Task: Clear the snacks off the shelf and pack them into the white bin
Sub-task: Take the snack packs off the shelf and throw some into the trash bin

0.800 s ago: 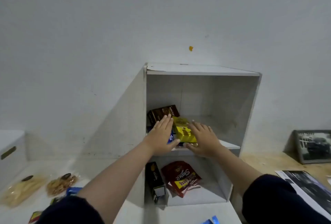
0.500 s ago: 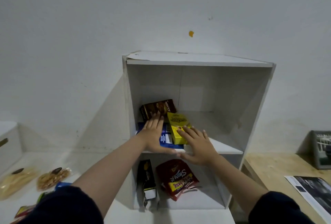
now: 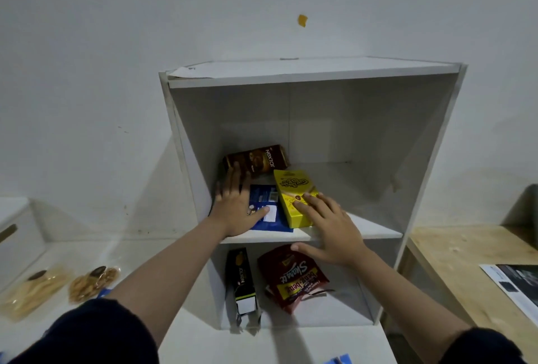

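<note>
Yellow box (image 3: 295, 202) — right hand (image 3: 330, 231) flat, outstretched

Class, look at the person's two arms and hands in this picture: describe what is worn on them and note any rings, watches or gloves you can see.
Both forearms are bare, with dark navy sleeves pushed up near the elbows. The left hand and right hand are ungloved. No ring, watch or bracelet shows on either wrist or on the visible fingers.

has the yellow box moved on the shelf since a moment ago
Yes. The yellow box has slid toward the shelf board's front edge, its near end now reaching the edge, under the right hand.
</note>
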Demonstrator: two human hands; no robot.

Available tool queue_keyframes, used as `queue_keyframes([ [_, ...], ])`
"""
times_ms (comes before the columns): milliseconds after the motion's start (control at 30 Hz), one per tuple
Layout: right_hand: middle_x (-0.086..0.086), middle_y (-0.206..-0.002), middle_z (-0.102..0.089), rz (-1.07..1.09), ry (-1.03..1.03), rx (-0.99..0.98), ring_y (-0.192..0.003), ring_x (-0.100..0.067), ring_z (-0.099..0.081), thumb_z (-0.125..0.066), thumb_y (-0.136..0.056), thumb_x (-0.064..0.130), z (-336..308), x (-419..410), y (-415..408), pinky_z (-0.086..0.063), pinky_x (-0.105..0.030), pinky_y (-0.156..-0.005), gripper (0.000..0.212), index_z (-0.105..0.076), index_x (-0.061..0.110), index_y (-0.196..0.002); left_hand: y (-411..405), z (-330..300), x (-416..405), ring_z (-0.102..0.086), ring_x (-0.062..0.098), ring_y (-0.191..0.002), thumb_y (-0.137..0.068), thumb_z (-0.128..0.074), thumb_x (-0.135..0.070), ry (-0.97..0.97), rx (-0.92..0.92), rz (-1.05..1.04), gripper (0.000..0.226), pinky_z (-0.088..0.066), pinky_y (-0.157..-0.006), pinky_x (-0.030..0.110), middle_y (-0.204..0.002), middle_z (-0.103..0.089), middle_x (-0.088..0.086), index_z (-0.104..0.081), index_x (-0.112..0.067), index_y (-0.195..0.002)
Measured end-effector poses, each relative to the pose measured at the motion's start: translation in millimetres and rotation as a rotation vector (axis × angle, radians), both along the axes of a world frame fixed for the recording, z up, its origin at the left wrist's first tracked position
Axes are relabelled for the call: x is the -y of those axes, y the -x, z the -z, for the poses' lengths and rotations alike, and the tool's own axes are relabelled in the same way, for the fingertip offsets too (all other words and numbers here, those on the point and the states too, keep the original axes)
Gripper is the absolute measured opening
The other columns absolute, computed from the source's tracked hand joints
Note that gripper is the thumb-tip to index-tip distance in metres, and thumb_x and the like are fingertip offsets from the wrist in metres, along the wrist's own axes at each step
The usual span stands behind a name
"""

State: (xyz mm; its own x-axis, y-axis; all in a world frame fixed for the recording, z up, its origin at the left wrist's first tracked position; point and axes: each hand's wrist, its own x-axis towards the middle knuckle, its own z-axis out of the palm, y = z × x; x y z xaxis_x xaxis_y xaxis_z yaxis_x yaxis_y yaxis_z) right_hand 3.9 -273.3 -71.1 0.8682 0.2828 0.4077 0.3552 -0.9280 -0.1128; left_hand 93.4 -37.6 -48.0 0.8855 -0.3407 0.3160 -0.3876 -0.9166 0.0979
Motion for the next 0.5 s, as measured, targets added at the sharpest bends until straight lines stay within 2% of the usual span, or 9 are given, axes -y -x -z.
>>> queue_keyframes([
  [67, 0.003, -0.155, -0.028, 0.003, -0.001, -0.004, -0.143, -0.026, -0.022, -0.038, -0.073, 0.086, -1, -1, 1, -0.035, -0.051, -0.108, 0.091, -0.023, 0.036, -0.148, -6, -2, -1, 0.018, 0.032, -0.145, -0.073, -0.044, -0.075, -0.009, 0.076, -0.047, 0.109, 0.000, -0.116, 0.052, -0.157, 0.021, 0.014, 0.002, -0.014, -0.151],
  [267, 0.004, -0.155, -0.029, 0.016, -0.003, 0.001, -0.142, -0.026, -0.023, -0.039, -0.073, 0.085, -1, -3, 3, -0.037, -0.049, -0.107, 0.091, -0.026, 0.035, -0.147, -24, -9, -1, 0.017, 0.029, -0.146, -0.062, -0.044, -0.082, -0.008, 0.006, -0.026, 0.121, 0.004, -0.116, 0.045, -0.157, 0.020, 0.011, 0.007, -0.017, -0.151],
  [367, 0.005, -0.155, -0.027, 0.017, -0.011, -0.006, -0.143, -0.026, -0.022, -0.039, -0.072, 0.085, -1, -3, 3, -0.036, -0.049, -0.108, 0.091, -0.024, 0.036, -0.147, -35, -22, 4, 0.010, 0.027, -0.147, -0.068, -0.046, -0.079, 0.034, -0.014, -0.064, 0.116, 0.001, -0.117, 0.048, -0.159, 0.015, 0.007, 0.004, -0.016, -0.151],
  [500, 0.006, -0.156, -0.024, 0.016, -0.016, -0.017, -0.144, -0.025, -0.018, -0.040, -0.072, 0.085, -3, -2, 2, -0.033, -0.049, -0.110, 0.092, -0.022, 0.037, -0.148, -51, -36, 8, 0.005, 0.024, -0.147, -0.082, -0.042, -0.069, 0.022, -0.078, -0.102, 0.097, 0.000, -0.119, 0.048, -0.160, 0.009, 0.003, 0.004, -0.019, -0.151],
])
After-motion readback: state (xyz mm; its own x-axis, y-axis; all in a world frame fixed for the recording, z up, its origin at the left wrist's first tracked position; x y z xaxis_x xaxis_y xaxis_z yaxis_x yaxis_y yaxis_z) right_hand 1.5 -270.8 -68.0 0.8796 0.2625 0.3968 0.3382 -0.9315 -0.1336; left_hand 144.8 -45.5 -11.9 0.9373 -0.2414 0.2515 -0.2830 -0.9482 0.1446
